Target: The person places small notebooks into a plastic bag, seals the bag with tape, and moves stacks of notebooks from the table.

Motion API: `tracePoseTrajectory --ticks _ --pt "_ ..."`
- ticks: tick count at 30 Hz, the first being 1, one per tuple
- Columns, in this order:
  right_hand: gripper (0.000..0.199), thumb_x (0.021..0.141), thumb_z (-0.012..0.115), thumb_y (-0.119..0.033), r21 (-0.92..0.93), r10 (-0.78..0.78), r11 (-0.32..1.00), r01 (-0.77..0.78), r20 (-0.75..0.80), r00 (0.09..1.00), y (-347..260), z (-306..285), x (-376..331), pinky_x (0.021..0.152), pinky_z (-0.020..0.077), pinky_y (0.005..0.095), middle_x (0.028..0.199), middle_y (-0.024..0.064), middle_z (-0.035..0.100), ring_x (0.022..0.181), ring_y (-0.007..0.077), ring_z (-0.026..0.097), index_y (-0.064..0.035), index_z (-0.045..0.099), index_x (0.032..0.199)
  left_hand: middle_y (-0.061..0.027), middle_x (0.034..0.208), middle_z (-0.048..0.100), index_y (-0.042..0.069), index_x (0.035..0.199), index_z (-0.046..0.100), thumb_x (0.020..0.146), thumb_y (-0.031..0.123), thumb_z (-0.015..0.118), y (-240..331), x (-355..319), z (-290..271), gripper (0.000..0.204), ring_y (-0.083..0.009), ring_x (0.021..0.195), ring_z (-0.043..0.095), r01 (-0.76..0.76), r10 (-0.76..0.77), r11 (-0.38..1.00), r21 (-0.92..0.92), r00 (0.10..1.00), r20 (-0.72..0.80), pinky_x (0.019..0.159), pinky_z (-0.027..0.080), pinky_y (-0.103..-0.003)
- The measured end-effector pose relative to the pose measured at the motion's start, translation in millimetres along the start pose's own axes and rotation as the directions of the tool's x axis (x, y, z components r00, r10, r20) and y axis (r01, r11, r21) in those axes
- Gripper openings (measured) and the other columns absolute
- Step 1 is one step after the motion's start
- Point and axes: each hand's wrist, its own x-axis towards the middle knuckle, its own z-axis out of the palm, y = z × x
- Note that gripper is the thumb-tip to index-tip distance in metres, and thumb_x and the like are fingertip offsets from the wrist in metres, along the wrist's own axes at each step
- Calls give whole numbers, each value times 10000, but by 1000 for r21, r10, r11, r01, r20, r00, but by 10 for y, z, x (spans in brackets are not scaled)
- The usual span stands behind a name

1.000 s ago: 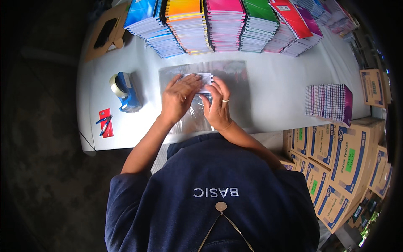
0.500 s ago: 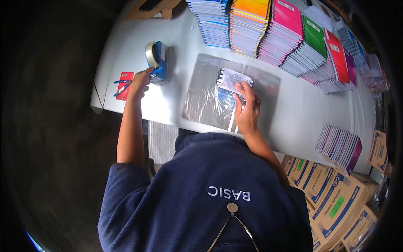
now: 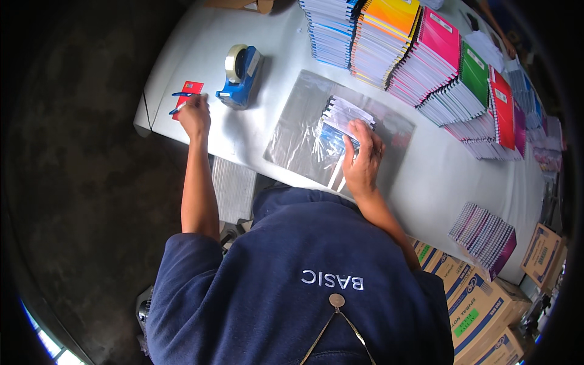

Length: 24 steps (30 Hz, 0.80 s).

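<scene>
On the left of the white table, my left hand (image 3: 195, 117) is over a small red booklet or card (image 3: 193, 87). Its bent fingers are beside a blue pen (image 3: 177, 109); a second blue pen (image 3: 181, 94) lies just above. Whether they grip anything is hidden. My right hand (image 3: 364, 159) curls over the near right side of a small stack of spiral notebooks (image 3: 345, 115), thumb and fingers against it. The stack lies at the middle of a clear plastic sheet or bag (image 3: 297, 109); I cannot tell whether it is inside. Bright creases show beside the notebooks.
A blue tape dispenser (image 3: 242, 85) with a clear roll stands between my hands, farther back. Tall stacks of spiral notebooks (image 3: 435, 58) line the far right. Another notebook stack (image 3: 483, 237) sits near the right edge, above cardboard boxes (image 3: 480, 304).
My left hand has left the tape dispenser and moved left to the red booklet and pens. My right hand stays on the small notebook stack. The whole view has shifted slightly.
</scene>
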Motion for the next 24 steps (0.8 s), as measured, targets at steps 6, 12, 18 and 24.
tracePoseTrajectory --ticks 6,12,18,24 --pt "556 765 677 -25 31 -14 999 15 -11 1000 49 7 -16 890 374 348 1121 79 610 1082 209 556 -66 469 1279 -66 604 617 -14 794 692 859 425 631 1814 -1050 -72 448 -82 447 510 379 189 599 -705 789 585 428 407 -207" --pt "519 772 654 -11 173 4 985 -1 -16 1000 -12 -87 42 850 387 343 1151 87 588 1045 200 571 -77 503 1265 -22 520 540 36 607 601 834 360 687 1766 -1667 246 405 -58 423 462 556 -63 746 -367 607 792 391 359 -204" --pt "444 772 627 -31 -115 30 993 0 256 966 -39 -156 69 826 400 350 1364 41 436 1084 201 510 -99 579 1207 6 517 529 70 611 580 817 339 714 1402 -1622 461 364 -43 418 433 505 123 738 -447 551 825 394 329 -191" --pt "594 681 753 -155 -137 -11 989 61 339 941 -196 -284 532 904 362 389 1279 97 516 1089 301 495 -82 531 1227 -118 583 633 3 650 640 762 343 742 910 -1757 859 373 -153 501 589 195 66 951 -238 624 778 503 464 -300"
